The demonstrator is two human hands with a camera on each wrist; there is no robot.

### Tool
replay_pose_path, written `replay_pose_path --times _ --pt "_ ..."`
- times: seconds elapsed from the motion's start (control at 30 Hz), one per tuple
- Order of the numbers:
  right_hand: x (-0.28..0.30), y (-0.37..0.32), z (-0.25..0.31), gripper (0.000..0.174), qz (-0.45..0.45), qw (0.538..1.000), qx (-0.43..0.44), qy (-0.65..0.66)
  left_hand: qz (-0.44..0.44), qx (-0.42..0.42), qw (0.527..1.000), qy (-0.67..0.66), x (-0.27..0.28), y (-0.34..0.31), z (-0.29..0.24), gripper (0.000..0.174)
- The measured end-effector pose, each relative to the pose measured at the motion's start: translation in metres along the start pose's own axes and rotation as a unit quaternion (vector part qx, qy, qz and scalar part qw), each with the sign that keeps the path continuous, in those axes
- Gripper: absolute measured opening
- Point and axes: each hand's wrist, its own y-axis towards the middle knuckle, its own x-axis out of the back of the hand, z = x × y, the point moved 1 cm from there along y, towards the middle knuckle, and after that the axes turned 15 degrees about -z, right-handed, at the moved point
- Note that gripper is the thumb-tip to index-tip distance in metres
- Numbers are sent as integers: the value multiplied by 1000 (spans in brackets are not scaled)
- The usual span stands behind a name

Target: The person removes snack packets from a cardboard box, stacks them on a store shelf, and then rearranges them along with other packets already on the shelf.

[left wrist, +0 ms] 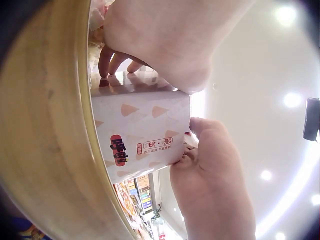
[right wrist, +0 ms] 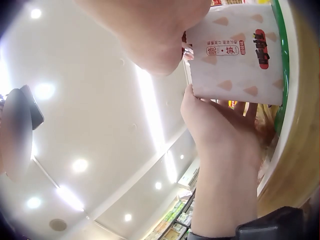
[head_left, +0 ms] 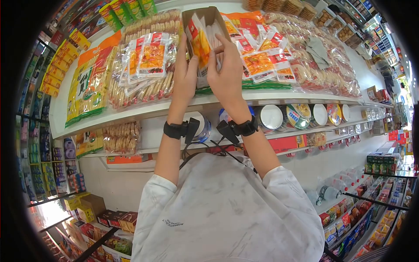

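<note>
A narrow open cardboard box (head_left: 188, 19) stands on the shelf with several flat snack packets inside. Its pale printed front (left wrist: 142, 120) fills the middle of both wrist views. My left hand (head_left: 185, 81) grips the box's left side, fingers along the outer wall and thumb by the front packet. One orange and red snack packet (head_left: 201, 46) leans up out of the box between my hands. My right hand (head_left: 228, 72) reaches over the box's right edge with bent fingers, its thumb at that packet's right edge; the other fingertips are partly hidden inside the box.
Loose snack packets (head_left: 152, 54) lie on a bagged stack of skewers (head_left: 118, 83) to the left. More packets (head_left: 259, 63) lie to the right beside clear bags of food (head_left: 301, 65). Round tubs (head_left: 271, 117) line the shelf below, under the front edge (head_left: 144, 114).
</note>
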Motion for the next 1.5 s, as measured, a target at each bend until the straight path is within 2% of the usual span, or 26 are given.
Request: replay_pose_path --times 0.17,0.27,0.37,0.47,0.53,0.57,0.67,0.7,0.8,0.83,0.9,0.97,1.07,1.17,1.27,1.3,1.4,1.43,1.5 --pt "2 1 1 30 31 999 -8 -3 1 2 1000 7 1 -1 -1 66" --pt "4 -1 4 25 85 992 68 -65 -4 -2 1000 6 1 -2 -4 66" --pt "2 -1 3 19 100 982 142 -75 -11 -6 1000 1 1 -2 -10 65" --pt "6 1 6 18 113 987 100 -59 -9 6 1000 12 3 -2 -14 64" --pt "3 -2 5 18 99 987 119 -47 4 3 999 40 3 0 -8 64" --pt "8 0 1 19 92 985 133 -54 6 -11 1000 -4 1 -3 5 63" --pt "31 7 11 27 131 972 186 -58 2 24 1000 -9 -3 -3 -1 65" --pt "39 10 10 33 140 976 166 -15 3 35 999 -8 -3 -2 -5 66" --pt "76 23 -2 33 65 998 -6 -21 5 53 999 -9 -2 -2 -10 68" --pt "96 28 -16 33 36 996 -19 -75 6 57 998 -10 0 -3 -11 69" --pt "134 32 -44 36 18 979 -109 -170 7 52 998 -15 0 -2 -11 67" --pt "164 32 -75 48 74 911 -119 -388 9 52 998 -19 1 -1 -13 67" --pt "172 30 -104 61 116 868 -102 -471 7 49 999 -20 0 -3 -16 67" --pt "149 26 -106 69 89 878 -62 -467 7 50 999 -18 0 -3 -17 67" --pt "123 15 -120 72 5 872 57 -486 9 49 999 -16 0 -3 -18 67" --pt "115 19 -120 75 9 869 64 -491 9 50 999 -15 1 -3 -18 67" --pt "96 28 -112 79 64 912 -12 -404 9 49 999 -14 1 -3 -18 67" --pt "88 31 -107 84 96 914 -72 -389 11 50 999 -13 1 -4 -19 67" --pt "78 31 -105 84 89 923 -43 -372 12 50 999 -11 1 -4 -19 67"
